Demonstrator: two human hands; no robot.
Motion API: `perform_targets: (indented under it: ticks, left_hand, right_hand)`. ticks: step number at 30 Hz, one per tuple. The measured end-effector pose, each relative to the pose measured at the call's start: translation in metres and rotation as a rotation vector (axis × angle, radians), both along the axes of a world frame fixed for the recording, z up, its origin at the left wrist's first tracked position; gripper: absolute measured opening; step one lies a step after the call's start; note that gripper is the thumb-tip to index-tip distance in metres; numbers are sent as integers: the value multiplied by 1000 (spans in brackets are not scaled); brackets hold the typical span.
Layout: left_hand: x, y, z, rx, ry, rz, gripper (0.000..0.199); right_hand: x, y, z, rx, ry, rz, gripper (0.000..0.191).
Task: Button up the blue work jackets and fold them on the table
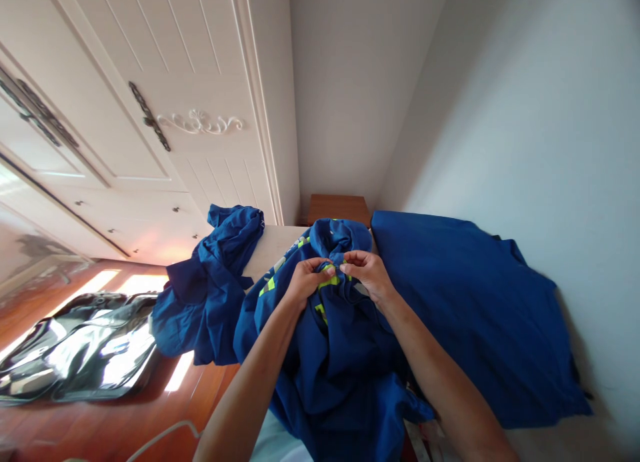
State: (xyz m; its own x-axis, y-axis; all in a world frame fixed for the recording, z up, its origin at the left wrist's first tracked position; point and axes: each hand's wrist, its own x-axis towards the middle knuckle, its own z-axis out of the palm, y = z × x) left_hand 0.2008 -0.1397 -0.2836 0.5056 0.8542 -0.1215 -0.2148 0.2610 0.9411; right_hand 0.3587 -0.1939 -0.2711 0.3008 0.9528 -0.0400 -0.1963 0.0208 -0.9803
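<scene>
A blue jacket (340, 349) with yellow-green and grey reflective strips lies bunched up in front of me. Near its collar, my left hand (313, 275) pinches the cloth between thumb and fingers. Close beside it, my right hand (367, 272) grips the facing edge at the same spot, the fingertips almost meeting. Whatever fastener may be between the fingertips is too small to make out. To the left lies a crumpled blue garment (210, 289), and a larger blue garment (460, 302) is spread flat on the right; neither is touched by my hands.
White wardrobe doors (200, 69) with dark handles rise at the left. An open suitcase (85, 349) lies on the reddish wooden floor (215, 389), with a white cable (165, 432) nearby. A brown wooden cabinet (340, 207) stands at the back, beside the pale wall (540, 115).
</scene>
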Motion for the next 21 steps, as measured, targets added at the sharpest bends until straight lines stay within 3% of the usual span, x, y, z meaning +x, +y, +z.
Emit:
perform_targets:
  ticks: [10,13,16,18,21]
  left_hand:
    - [1,10,-16,-48,-11,-40,48]
    - [1,10,-17,-38,12,-48,49]
    - [1,5,-14,30,49,-32,49]
    - [2,0,-10,91,76,-7,49]
    - [3,-8,-3,178,144,35,48]
  right_hand:
    - [9,1,-8,-34,-16,42,39]
    - [10,1,-8,52,-248,34,34]
    - [12,0,1,247,-595,26,38]
    - [15,0,10,345,-734,117,45]
    - [20,3,22,363,-829,314,34]
